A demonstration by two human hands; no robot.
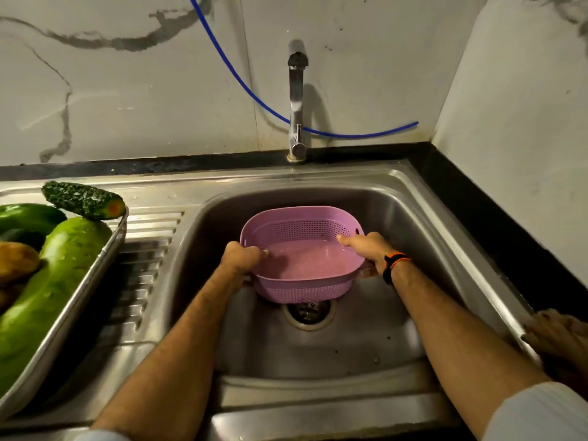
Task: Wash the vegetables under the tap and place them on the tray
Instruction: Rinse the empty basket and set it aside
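A pink perforated plastic basket (pixel 302 275) hangs tilted over the sink basin (pixel 397 224), with nothing in it. My left hand (pixel 240 257) grips its left rim. My right hand (pixel 369 249) grips its right rim, thumb lying along the inside edge. The steel tray (pixel 79 288) stands on the drainboard at the left. It holds a large green gourd (pixel 47 288), a bumpy bitter gourd (pixel 82 200) resting on the tray's far corner, a green pepper (pixel 28 218) and a brown vegetable (pixel 16 262). The chrome tap (pixel 297 100) stands behind the sink, with no water seen running.
The drain (pixel 307 311) lies just below the basket. A blue hose (pixel 254 93) runs along the marble wall behind the tap. Another person's hand (pixel 560 338) rests on the sink's right edge. Black counter borders the sink at the right.
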